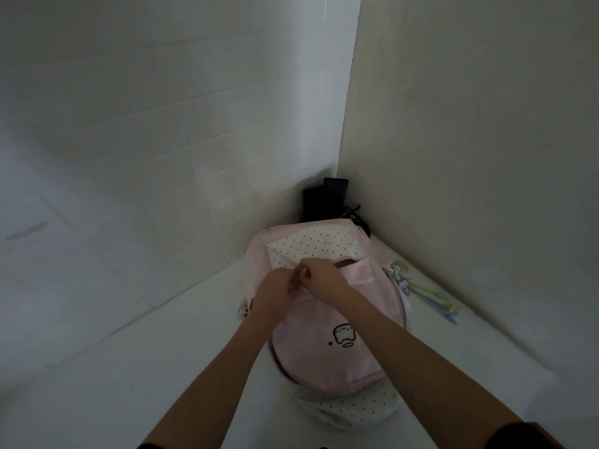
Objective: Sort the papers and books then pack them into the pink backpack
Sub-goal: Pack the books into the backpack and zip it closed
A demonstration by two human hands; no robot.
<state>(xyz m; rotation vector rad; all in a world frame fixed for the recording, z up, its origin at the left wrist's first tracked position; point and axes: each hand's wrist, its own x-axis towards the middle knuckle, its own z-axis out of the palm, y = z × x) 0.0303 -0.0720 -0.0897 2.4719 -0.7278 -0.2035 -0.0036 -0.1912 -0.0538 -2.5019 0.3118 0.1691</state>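
The pink backpack [340, 348] lies flat on a white table [162, 367] in the corner, its dotted white lining showing at the far end and near end. A small cartoon drawing marks its front. Both my hands meet at the upper left part of the bag. My left hand [275, 290] pinches the fabric or zipper area there. My right hand [319, 275] has its fingers curled, pinching something small at the same spot, likely a zipper pull. No papers or books are visible outside the bag.
Black objects [324, 202] stand in the wall corner behind the bag. Pastel pens or tags [431, 299] lie to the right of the bag near the right wall. Walls close in at the back and right.
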